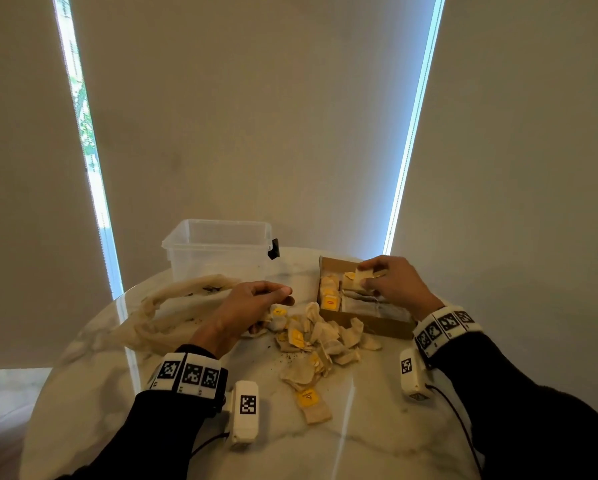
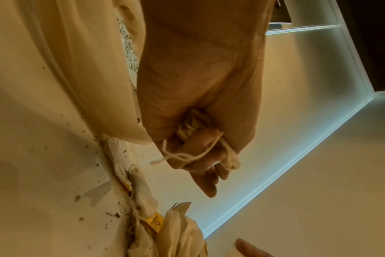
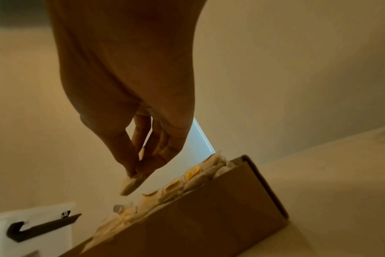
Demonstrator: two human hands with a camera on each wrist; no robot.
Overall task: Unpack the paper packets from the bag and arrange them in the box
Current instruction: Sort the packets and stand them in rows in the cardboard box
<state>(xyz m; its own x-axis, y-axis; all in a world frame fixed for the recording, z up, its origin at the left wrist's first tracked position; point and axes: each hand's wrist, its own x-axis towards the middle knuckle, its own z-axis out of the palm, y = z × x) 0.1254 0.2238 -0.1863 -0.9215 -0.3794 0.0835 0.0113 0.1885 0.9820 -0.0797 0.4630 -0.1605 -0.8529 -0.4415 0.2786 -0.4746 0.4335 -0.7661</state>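
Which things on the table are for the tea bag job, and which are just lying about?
For the job:
- cardboard box
- loose packets
- cloth bag
- packet pinched by the right hand
- left hand, gripping a packet

Just lying about:
- clear plastic tub
- spilled crumbs

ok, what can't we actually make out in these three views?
- Packet count in the cardboard box: head view, right hand covers part; right wrist view sees only the top edges over the wall.
- What the left hand grips: left wrist view shows string and crumpled paper, fingers hide the rest.
- Whether the cloth bag still holds packets: folds hide the inside.
- Print on the yellow tags: too small, blurred.
- Clear plastic bin floor: hard to read through the translucent walls.
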